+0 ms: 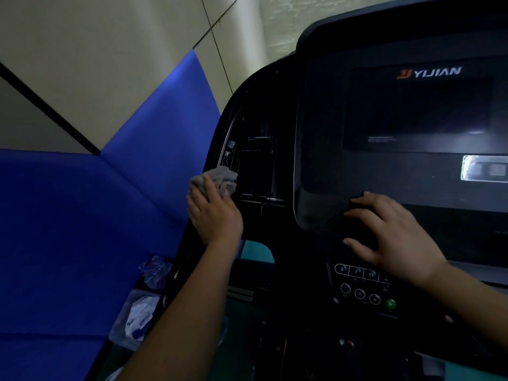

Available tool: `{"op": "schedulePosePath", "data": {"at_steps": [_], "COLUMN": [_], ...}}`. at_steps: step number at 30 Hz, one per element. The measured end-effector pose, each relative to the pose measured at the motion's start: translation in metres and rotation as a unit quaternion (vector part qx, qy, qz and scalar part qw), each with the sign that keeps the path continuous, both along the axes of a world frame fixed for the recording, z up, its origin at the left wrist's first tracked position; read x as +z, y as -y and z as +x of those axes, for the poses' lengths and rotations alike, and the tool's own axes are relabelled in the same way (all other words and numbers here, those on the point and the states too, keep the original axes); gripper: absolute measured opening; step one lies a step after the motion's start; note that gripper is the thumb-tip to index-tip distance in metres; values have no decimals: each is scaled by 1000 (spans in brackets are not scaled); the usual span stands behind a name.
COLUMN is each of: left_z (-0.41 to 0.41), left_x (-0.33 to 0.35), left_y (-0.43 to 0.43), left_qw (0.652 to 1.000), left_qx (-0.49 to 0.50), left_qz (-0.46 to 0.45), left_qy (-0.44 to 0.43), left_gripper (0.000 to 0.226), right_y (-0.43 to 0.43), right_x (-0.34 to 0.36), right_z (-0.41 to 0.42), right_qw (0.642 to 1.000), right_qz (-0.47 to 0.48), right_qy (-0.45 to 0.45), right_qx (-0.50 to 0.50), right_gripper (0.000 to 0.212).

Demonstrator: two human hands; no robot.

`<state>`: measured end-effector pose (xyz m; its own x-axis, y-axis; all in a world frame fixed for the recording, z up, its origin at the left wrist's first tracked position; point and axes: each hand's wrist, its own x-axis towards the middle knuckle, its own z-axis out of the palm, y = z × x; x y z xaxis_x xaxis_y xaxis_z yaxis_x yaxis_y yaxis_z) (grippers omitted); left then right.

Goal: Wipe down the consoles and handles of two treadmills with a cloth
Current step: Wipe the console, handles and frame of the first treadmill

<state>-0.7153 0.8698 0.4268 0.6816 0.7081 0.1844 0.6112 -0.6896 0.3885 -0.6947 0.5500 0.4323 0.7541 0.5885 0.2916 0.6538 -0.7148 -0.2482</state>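
One clear tub (119, 336) holds wrappers (140, 314); left hand (215, 215) grips cloth (218, 176), right hand (393, 237) spread on console (327, 160).

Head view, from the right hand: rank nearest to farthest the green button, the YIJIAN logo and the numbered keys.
1. Numbered keys: just below the right hand.
2. Green button: lower still, to their lower right.
3. YIJIAN logo: far above, atop the screen.

Blue wall padding (68, 215) sits beneath beige panels (110, 64), clear plastic box (121, 325) beside it.
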Motion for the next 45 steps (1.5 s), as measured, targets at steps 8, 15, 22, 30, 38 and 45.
{"op": "schedulePosePath", "data": {"at_steps": [8, 15, 22, 30, 38, 45], "left_z": [107, 201, 213, 130, 87, 139], "left_x": [54, 110, 113, 64, 45, 35], "left_y": [-39, 10, 19, -24, -13, 32], "left_qw": [987, 947, 909, 985, 966, 948], "left_qx": [-155, -303, -388, -155, -74, -303], "left_qz": [40, 104, 142, 62, -78, -2], "left_qy": [15, 33, 50, 49, 234, 94], "left_gripper": [58, 61, 67, 74, 50, 57], "right_y": [-1, -1, 1, 1, 0, 0], "right_x": [-3, -5, -9, -8, -7, -6], "right_z": [-1, 0, 1, 1, 0, 0], "right_qw": [1000, 1000, 1000, 1000, 1000, 1000], "right_qz": [6, 6, 5, 9, 16, 17], "right_qy": [-4, -5, -7, -1, 4, 3], "right_qx": [-5, -9, -9, -9, -10, -11], "right_gripper": [52, 50, 49, 49, 50, 49]}}
